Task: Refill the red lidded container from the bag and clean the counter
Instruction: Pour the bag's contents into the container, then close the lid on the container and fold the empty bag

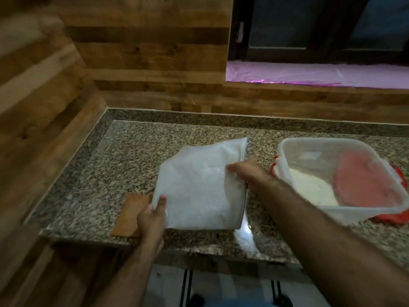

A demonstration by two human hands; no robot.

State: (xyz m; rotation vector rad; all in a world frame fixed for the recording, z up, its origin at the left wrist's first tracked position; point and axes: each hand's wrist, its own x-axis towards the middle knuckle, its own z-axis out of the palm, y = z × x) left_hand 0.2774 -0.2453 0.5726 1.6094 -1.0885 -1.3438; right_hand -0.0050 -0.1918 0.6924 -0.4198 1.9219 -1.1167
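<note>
The wooden wall rose to the left of the bag, its planks meeting the speckled granite bench at a corner. A flat brown board lay on the bench just left of the bag, partly under the left hand, near the front edge. That left hand was closed on the bag's lower left corner, thumb pressed on the upper face and fingers tucked beneath. The bag, white and translucent, was held above the bench, limp and flat; whether any part of it touched the stone could not be told. The right hand pinched the bag's right edge partway up, fingers bunched tight on the plastic, its forearm running off toward the lower right. A bright reflection showed on the bench just below the bag's right corner.

Right of the bag, and apart from it, stood the container, a clear square tub, open and tilted toward the viewer, with red clips at its sides. White powder lay heaped in its bottom, and a pink-red round patch showed through its right half; what that was could not be told. Behind and above the container, a pink plastic sheet covered the sill below a dark window.
</note>
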